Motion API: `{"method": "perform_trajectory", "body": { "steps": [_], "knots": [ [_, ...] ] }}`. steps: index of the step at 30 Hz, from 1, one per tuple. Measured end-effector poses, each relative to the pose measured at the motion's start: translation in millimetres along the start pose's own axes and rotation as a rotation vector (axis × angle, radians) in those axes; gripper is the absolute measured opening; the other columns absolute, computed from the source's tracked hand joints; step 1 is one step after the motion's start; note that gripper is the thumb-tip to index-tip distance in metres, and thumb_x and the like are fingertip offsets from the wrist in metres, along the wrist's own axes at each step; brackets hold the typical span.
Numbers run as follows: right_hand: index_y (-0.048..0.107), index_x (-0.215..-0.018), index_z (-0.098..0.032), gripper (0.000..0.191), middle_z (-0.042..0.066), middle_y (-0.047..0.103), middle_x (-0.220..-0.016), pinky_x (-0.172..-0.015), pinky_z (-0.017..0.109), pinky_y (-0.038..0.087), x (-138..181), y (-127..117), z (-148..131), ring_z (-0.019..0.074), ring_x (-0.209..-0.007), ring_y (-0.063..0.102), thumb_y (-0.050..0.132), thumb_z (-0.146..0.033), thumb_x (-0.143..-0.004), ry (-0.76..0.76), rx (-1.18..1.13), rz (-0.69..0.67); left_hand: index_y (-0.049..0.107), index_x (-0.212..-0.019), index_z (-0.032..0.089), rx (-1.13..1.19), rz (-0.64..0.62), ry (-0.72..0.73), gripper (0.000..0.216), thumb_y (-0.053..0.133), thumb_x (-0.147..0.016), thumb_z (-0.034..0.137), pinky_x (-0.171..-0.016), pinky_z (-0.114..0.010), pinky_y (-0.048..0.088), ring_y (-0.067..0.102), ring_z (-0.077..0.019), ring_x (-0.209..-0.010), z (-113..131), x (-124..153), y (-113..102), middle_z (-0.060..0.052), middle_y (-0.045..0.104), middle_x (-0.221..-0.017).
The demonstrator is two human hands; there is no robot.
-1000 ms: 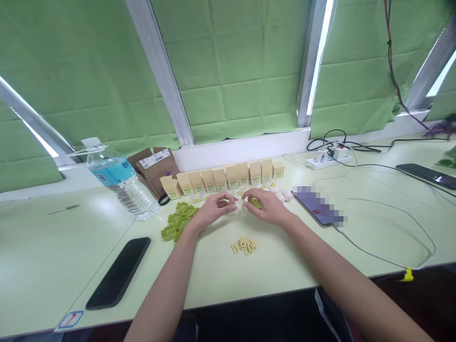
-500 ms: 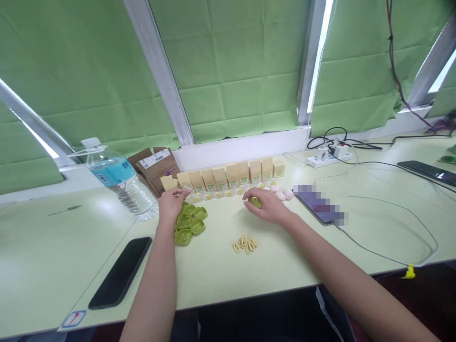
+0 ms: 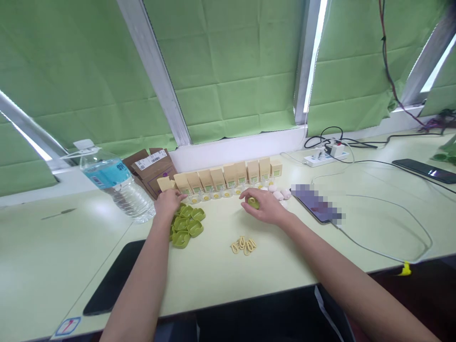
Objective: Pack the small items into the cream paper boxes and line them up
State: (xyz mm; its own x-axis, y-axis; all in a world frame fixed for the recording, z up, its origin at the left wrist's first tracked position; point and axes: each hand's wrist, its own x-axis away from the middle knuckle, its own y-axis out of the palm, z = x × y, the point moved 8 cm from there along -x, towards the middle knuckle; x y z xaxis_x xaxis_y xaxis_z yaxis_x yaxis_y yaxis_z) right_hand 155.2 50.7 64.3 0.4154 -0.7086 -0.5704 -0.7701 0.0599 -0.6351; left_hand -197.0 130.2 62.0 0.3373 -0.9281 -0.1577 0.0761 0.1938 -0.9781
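Note:
My right hand [image 3: 265,207] rests on the pale green table [image 3: 221,270] with its fingers curled round a small green case [image 3: 253,203]. My left hand [image 3: 167,201] reaches to the left end of a row of small tan boxes [image 3: 228,176], its fingers closed at the leftmost box [image 3: 164,184]; what they hold is hidden. A pile of green case halves [image 3: 185,224] lies just below my left hand. Several yellow loops [image 3: 244,245] lie in front of me. Small clear pieces with yellow dots [image 3: 213,195] line the boxes' front.
A water bottle [image 3: 112,183] lies at the left beside brown cartons [image 3: 153,167]. A black phone [image 3: 110,282] is under my left forearm. A phone on a white cable [image 3: 318,203], a power strip [image 3: 326,157], pink-white pieces [image 3: 280,193] and another phone [image 3: 425,170] lie right.
My left hand left the spot beside my right hand and moved left to the end of the box row. My right hand stayed put on the green case.

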Motion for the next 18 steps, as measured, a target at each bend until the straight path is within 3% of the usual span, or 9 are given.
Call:
{"method": "perform_trajectory", "body": {
  "steps": [10, 18],
  "knots": [
    [0.064, -0.103, -0.023, 0.014, 0.004, 0.072, -0.099, -0.077, 0.032, 0.047, -1, -1, -3, 0.0196, -0.088, 0.067, 0.057, -0.028, -0.092, -0.03, -0.005, 0.006, 0.072, -0.108, 0.022, -0.152, -0.092, 0.08, 0.04, 0.041, -0.094, 0.043, -0.094, -0.052, 0.047, 0.058, -0.0399, -0.12, 14, -3, 14, -0.021, 0.064, -0.126],
    [0.062, -0.108, -0.023, 0.019, 0.004, 0.071, -0.095, -0.075, 0.032, 0.046, -1, 1, 1, 0.0198, -0.083, 0.065, 0.058, -0.031, -0.092, 0.024, 0.019, -0.02, 0.07, -0.118, 0.022, -0.19, -0.115, 0.108, 0.043, 0.04, -0.093, 0.041, -0.095, -0.05, 0.047, 0.057, -0.0413, -0.123, 22, 9, 17, -0.023, 0.061, -0.129]
  ]
}}
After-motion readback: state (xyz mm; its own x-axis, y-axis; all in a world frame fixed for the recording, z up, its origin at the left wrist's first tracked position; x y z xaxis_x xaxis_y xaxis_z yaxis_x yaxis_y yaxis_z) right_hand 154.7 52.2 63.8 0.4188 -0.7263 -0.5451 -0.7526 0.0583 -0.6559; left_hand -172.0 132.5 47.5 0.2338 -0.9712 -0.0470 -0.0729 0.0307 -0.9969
